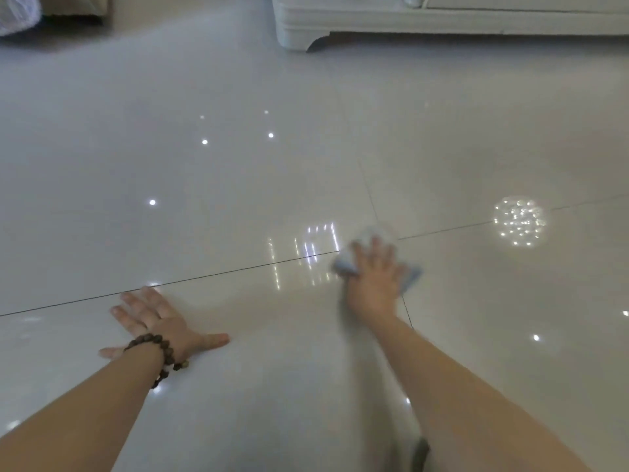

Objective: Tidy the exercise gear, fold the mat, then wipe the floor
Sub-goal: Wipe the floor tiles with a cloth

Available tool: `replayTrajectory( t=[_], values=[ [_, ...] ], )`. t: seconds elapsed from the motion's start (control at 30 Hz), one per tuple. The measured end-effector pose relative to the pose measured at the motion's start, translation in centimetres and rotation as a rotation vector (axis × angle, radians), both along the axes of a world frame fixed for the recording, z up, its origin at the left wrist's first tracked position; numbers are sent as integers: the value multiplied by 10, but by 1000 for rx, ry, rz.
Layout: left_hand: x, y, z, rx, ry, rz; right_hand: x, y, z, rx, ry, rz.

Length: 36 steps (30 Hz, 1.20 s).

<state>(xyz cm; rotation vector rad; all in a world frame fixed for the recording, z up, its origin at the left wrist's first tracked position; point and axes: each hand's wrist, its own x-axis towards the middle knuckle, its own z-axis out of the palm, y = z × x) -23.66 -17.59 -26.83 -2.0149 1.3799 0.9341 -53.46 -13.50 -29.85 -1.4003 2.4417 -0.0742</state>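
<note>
Head view shows my right hand pressing flat on a pale blue cloth, fingers straight and spread rather than curled round it. I see the cloth poking out past the fingertips, to the left by the thumb and to the right of the palm; the hand is blurred, so finer detail of the contact is hard to read. It lies on the glossy tiled floor right where two grout lines cross. My right forearm reaches in from the lower right, wrist nearly straight.

My left hand holds nothing: it lies palm down on the floor, fingers splayed and thumb stretched out to the right, well apart from the cloth. A dark beaded bracelet circles that wrist.

Far ahead stands a white piece of furniture on a low foot.
</note>
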Motion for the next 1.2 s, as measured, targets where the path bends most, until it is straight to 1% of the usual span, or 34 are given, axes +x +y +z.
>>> replayTrajectory(
  t=[0.03, 0.07, 0.1, 0.13, 0.17, 0.2, 0.23, 0.3, 0.33, 0.37, 0.4, 0.43, 0.47, 0.53, 0.6, 0.73, 0.8, 0.87, 0.9, 0.97, 1.03, 1.07, 1.1, 1.2],
  values=[
    [1, 1, -4, -22, -4, 0, 47, 3, -9, -86, -18, 275],
    [2, 2, -8, -41, -13, -1, 85, 11, -11, -109, -83, 537],
    [3, 2, -12, -56, -23, -5, 105, 18, -8, -72, -158, 731],
    [4, 2, -16, -68, -30, -7, 103, 18, -2, -63, -209, 838],
    [6, 2, -19, -77, -38, -9, 82, 14, 0, -88, -206, 851],
    [8, 2, -22, -88, -42, -13, 52, 12, -5, -106, -143, 783],
    [9, 2, -26, -103, -45, -16, 14, 14, -10, -99, -88, 629],
    [9, 1, -29, -133, -51, -9, -78, 29, -13, -67, 10, 174],
    [8, 1, -29, -146, -64, -13, -119, 41, -5, -50, 30, -4],
    [7, 2, -28, -151, -91, -30, -150, 53, 5, -35, -1, -111],
    [5, 3, -25, -148, -126, -51, -170, 62, 19, -57, -84, -167],
    [2, 4, -22, -146, -160, -70, -183, 67, 35, -88, -180, -196],
    [-1, 4, -18, -148, -188, -93, -192, 70, 54, -112, -237, -203],
    [-14, 4, -10, -178, -203, -186, -211, 72, 90, -122, -275, -166],
    [-41, 3, 1, -219, -161, -308, -230, 76, 127, -137, -280, -100],
    [-128, 4, 36, -269, -73, -485, -261, 102, 176, -148, -261, -7],
    [-174, 6, 46, -308, -4, -541, -269, 117, 185, -200, -283, -70],
    [-216, 13, 49, -331, 62, -568, -274, 130, 179, -286, -300, -133],
    [-235, 18, 49, -332, 93, -582, -276, 136, 172, -323, -281, -131],
    [-265, 31, 44, -317, 136, -598, -275, 143, 150, -371, -226, -59],
    [-286, 40, 34, -284, 121, -602, -265, 139, 121, -367, -150, 79],
    [-294, 42, 28, -261, 91, -609, -257, 134, 105, -356, -109, 187],
    [-300, 42, 23, -237, 58, -614, -247, 128, 87, -337, -68, 317],
    [-311, 32, 10, -153, 3, -596, -209, 112, 31, -189, 38, 751]
  ],
)
